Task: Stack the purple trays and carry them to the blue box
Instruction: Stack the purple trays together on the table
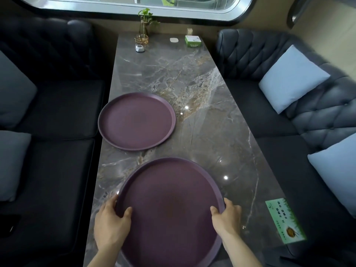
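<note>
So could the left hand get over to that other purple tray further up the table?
Probably yes. Bare table lies between the left hand and the far tray, nothing blocks the way. But that hand's grip is on the near tray, so it must let go first.

Grey marble table [202,116] bears two purple trays [136,121], a green box [193,41].

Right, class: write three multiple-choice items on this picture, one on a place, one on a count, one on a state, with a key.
1. Where is the green box?
A. at the table's far end
B. on a sofa
C. on a tray

2. How many purple trays are there?
A. one
B. two
C. four

3. How is the near tray held?
A. by one hand
B. by nobody
C. by both hands at its rim

Key: A, it sits near the plant; B, near tray and far tray; C, left hand and right hand grip opposite edges.
</note>
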The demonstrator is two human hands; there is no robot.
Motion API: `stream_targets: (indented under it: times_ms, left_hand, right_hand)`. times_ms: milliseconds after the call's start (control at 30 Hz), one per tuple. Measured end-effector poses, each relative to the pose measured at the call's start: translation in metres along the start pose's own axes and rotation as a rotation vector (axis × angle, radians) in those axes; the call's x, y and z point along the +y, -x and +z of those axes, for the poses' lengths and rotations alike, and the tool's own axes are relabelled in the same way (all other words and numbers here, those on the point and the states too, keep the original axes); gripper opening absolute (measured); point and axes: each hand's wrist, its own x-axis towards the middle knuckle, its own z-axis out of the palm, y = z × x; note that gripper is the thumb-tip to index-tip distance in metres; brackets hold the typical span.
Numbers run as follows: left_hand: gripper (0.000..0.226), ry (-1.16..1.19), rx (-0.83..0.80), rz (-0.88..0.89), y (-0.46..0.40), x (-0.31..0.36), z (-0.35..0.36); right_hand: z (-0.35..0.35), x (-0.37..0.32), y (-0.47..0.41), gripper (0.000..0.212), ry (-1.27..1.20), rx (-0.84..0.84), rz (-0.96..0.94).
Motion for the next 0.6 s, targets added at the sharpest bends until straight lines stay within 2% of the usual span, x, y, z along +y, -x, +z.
stream_targets:
  times_ms: [167,300,600]
  left_hand:
    - [0.064,-0.013,0.003,0.003,-0.005,-0.005,0.001]
    - [0.064,-0.032,-0.001,0.010,-0.008,-0.006,0.003]
    - [0.081,-0.182,-0.004,0.111,-0.006,-0.018,0.007]
  right_hand:
    - [0.010,-0.003,0.000,0.059,0.060,0.016,-0.008]
    - [0.010,0.000,-0.003,0.047,0.144,0.083,-0.054]
    - [0.011,0.008,-0.010,0.053,0.238,0.147,-0.134]
